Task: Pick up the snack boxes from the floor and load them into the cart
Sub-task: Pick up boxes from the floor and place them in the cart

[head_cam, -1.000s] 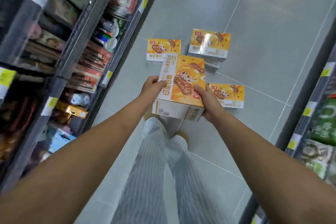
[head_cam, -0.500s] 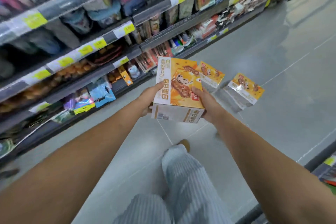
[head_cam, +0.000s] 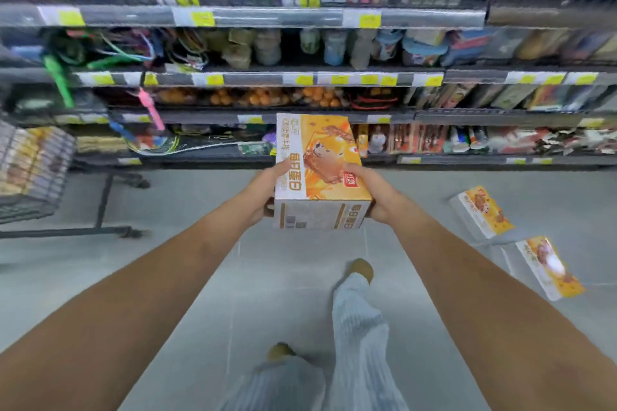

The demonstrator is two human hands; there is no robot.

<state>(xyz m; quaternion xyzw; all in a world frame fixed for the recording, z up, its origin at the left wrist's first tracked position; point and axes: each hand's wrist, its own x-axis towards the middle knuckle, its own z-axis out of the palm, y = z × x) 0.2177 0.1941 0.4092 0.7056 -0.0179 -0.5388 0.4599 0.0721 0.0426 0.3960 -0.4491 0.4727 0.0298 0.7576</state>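
You stand in the aisle with one snack box (head_cam: 320, 173) held level in front of you. Your left hand (head_cam: 267, 190) grips its left edge, thumb on the orange top. Your right hand (head_cam: 377, 197) clasps its right edge the same way, fingers curled underneath. The grip matches that of a second ago.

What changes is where you face. A second ago you look straight down at the floor (head_cam: 200, 277) and the boxes lying there. Now you have swung left to front the shelves (head_cam: 300, 80), and the cart (head_cam: 20, 210) comes into view at the far left edge. Its wire basket already holds packs, too blurred to identify.

Two more boxes lie on the floor at your right, the farther floor box (head_cam: 480, 212) and the nearer floor box (head_cam: 547, 267). They sit just beside each other and well apart from the cart.

The pick-up of this box looks done and the carry is under way. The box is not yet over the basket, which stands well to your left, so more turning seems needed before you can set it in. At least the two floor boxes remain to be fetched.
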